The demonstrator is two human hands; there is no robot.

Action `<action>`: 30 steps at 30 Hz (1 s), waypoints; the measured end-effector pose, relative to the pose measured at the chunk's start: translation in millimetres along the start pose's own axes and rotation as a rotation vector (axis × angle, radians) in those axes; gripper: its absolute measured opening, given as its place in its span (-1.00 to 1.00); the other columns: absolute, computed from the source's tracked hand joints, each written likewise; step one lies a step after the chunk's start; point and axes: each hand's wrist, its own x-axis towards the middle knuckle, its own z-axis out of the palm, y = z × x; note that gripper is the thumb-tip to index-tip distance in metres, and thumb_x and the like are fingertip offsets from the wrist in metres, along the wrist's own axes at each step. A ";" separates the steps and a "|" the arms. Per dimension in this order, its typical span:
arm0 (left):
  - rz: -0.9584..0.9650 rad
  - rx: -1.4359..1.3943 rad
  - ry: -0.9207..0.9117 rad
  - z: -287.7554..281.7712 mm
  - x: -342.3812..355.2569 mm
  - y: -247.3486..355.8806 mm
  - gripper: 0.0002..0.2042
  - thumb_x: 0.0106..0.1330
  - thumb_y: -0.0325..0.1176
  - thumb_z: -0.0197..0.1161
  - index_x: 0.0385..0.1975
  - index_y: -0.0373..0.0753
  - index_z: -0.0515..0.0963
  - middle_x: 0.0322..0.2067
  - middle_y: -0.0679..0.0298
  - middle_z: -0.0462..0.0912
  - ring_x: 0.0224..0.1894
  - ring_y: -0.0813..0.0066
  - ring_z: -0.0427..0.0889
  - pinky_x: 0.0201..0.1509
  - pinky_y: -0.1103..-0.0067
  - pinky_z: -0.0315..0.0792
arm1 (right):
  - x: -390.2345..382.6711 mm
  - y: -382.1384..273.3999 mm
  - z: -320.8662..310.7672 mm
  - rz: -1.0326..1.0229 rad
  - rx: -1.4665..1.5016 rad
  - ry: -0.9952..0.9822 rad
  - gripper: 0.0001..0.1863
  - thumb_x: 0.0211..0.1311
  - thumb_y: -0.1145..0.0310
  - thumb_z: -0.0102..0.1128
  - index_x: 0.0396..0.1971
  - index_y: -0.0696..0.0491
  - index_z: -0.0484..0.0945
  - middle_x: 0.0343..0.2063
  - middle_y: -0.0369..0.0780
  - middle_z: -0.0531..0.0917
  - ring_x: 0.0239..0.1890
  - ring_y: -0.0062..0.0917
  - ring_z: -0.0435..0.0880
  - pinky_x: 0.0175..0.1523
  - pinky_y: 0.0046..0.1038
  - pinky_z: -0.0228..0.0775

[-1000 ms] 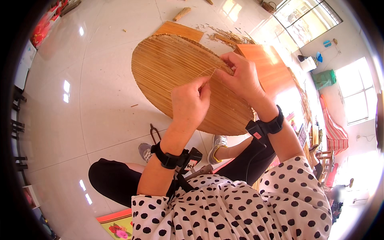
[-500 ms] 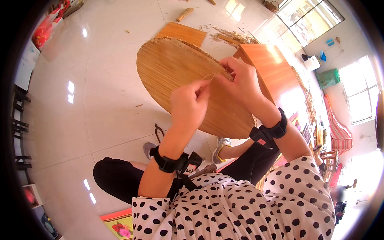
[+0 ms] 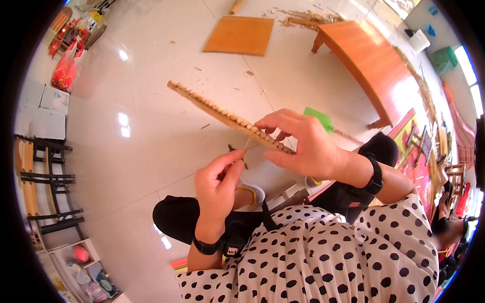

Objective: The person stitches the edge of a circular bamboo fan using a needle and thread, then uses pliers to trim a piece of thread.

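Before me hangs a round mat of tan stalks (image 3: 222,112), tilted so that it shows almost edge-on, with a row of cut stalk ends along its rim. My right hand (image 3: 310,146) grips its right end, thumb beneath and fingers over the rim. Just below the mat, the thumb and forefinger of my left hand (image 3: 217,179) are pinched on a thin pale thread (image 3: 247,144), which runs up to the mat's edge. Whether a needle is on the thread is too small to tell.
A low wooden table (image 3: 356,60) stands at the right, with a square tan board (image 3: 240,35) on the floor left of it. Stalk scraps (image 3: 308,17) lie beyond. A green fly swatter (image 3: 319,118) is behind my right hand. Dark-legged stools (image 3: 50,177) line the left side.
The round mat has turned from showing its broad face to nearly edge-on. My left hand has moved down and left, and my right hand has shifted lower. The view has swung too.
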 end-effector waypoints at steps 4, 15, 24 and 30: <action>-0.004 0.088 0.081 -16.5 -30.2 -0.3 -0.81 0.17 -0.64 0.15 -0.23 -0.44 0.61 -0.66 0.41 0.46 -0.67 0.77 0.32 -0.62 0.78 0.15 | -13.9 -1.1 17.6 -0.141 0.072 -0.028 -0.43 -0.16 0.51 0.35 -0.01 0.19 0.48 -0.13 -0.02 0.54 -0.12 -0.19 0.59 -0.03 -0.36 0.48; 0.117 0.255 0.120 -30.3 -70.1 -15.8 -0.81 0.09 -0.71 0.18 -0.29 -0.44 0.60 -0.66 0.28 0.52 -0.70 0.67 0.41 -0.62 0.75 0.22 | -36.7 8.5 44.2 -0.128 0.358 -0.037 -0.41 -0.17 0.44 0.36 -0.02 0.25 0.43 -0.08 -0.02 0.45 -0.06 -0.14 0.49 0.02 -0.30 0.43; 0.132 0.521 0.112 -33.6 -62.7 5.7 -0.85 0.03 -0.73 0.20 -0.39 -0.44 0.59 -0.69 0.25 0.50 -0.71 0.56 0.44 -0.62 0.69 0.24 | -26.0 9.6 43.4 -0.132 0.442 -0.038 -0.37 -0.20 0.44 0.36 0.00 0.25 0.42 -0.12 -0.01 0.44 -0.10 -0.13 0.48 -0.02 -0.29 0.43; 0.132 0.576 0.128 -31.3 -63.2 12.1 -0.87 0.02 -0.72 0.21 -0.42 -0.42 0.58 -0.68 0.23 0.53 -0.70 0.54 0.45 -0.61 0.68 0.28 | -24.6 11.5 42.3 -0.151 0.453 -0.047 -0.33 -0.22 0.42 0.38 0.03 0.24 0.42 -0.12 -0.03 0.43 -0.10 -0.19 0.48 -0.03 -0.32 0.44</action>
